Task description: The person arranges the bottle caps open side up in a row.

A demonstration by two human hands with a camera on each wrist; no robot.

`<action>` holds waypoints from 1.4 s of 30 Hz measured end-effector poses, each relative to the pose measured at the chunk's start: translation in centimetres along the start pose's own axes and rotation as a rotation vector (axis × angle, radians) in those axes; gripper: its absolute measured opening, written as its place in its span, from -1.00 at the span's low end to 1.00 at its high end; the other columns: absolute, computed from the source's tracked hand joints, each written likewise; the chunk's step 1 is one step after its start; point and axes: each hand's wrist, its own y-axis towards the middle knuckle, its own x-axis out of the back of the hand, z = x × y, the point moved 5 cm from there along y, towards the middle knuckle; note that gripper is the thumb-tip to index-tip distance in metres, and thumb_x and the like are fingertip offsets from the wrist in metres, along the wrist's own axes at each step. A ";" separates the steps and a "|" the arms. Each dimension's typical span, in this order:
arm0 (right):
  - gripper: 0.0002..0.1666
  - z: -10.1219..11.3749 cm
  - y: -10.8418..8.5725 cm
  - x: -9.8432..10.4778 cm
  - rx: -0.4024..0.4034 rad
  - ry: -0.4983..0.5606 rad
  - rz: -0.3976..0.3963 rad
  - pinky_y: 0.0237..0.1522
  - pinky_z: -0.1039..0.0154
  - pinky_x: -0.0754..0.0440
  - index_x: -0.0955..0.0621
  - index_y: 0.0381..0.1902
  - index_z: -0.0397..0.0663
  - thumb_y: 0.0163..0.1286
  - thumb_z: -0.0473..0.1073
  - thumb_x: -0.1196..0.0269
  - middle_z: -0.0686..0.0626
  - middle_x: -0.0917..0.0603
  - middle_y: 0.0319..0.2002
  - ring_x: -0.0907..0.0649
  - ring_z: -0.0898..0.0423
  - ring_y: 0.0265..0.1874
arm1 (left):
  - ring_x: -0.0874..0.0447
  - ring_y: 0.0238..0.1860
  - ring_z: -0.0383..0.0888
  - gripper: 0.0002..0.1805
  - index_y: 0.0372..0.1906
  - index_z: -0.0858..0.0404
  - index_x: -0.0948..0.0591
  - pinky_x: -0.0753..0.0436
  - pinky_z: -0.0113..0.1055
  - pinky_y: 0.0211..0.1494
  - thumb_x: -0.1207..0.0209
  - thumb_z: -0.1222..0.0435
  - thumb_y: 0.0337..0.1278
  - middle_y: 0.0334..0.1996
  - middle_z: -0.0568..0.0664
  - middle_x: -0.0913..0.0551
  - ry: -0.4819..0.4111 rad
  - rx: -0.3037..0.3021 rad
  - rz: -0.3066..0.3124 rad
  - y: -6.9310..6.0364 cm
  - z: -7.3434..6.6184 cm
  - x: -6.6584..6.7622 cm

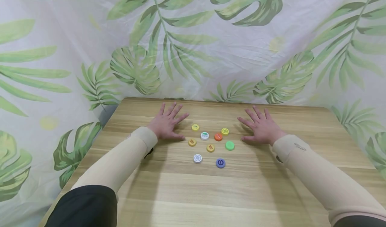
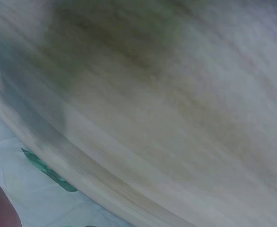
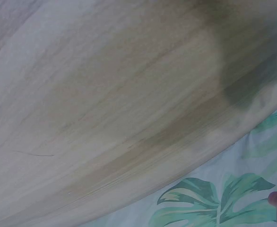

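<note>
Beige sleeves [image 1: 116,165] showed below black upper sleeves [image 1: 85,207]. Dark lettering [image 1: 300,147] marked the right cuff [image 1: 283,145]. A black piece [image 1: 149,152] showed beneath each cuff.

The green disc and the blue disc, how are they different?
The green disc has a plain-looking top, while the blue disc has a dark curly mark. The green disc lies closer to the right hand; the blue disc lies farther from it. Both are round and on the wooden table.

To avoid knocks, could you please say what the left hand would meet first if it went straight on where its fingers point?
The left hand would probably first meet the white leaf-printed fabric backdrop behind the brown wooden table, though depth is unclear.
</note>
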 end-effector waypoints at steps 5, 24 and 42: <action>0.03 0.0 0.0 0.2 -0.010 -0.010 0.007 0.44 -0.52 0.06 -0.27 0.61 0.12 0.36 0.48 -0.21 -0.33 -0.11 0.59 -0.04 -0.41 0.55 | 0.30 0.62 0.28 0.12 0.68 -0.04 -0.05 0.42 0.38 0.52 0.06 -0.55 0.15 0.65 0.22 0.23 0.010 0.006 -0.016 0.1 0.1 0.1; 0.02 0.0 0.4 0.2 -0.041 0.086 0.036 0.44 -0.52 0.06 -0.25 0.62 0.09 0.40 0.46 -0.18 -0.35 -0.06 0.59 0.03 -0.42 0.55 | 0.37 0.63 0.20 0.09 0.70 0.00 0.03 0.48 0.36 0.51 -0.06 -0.42 0.26 0.66 0.21 0.17 -0.109 0.098 -0.078 2.3 0.6 3.6; -0.09 0.4 0.9 1.2 -0.078 0.428 0.002 0.42 -0.44 -0.19 -0.19 0.61 -0.17 0.52 0.14 -0.24 -0.48 -0.16 0.50 -0.15 -0.51 0.46 | 0.03 0.60 0.18 -0.04 0.64 0.26 -0.10 -0.04 0.05 0.62 -0.10 -0.21 0.42 0.61 0.25 -0.04 -0.517 0.107 -0.159 5.2 -4.0 6.9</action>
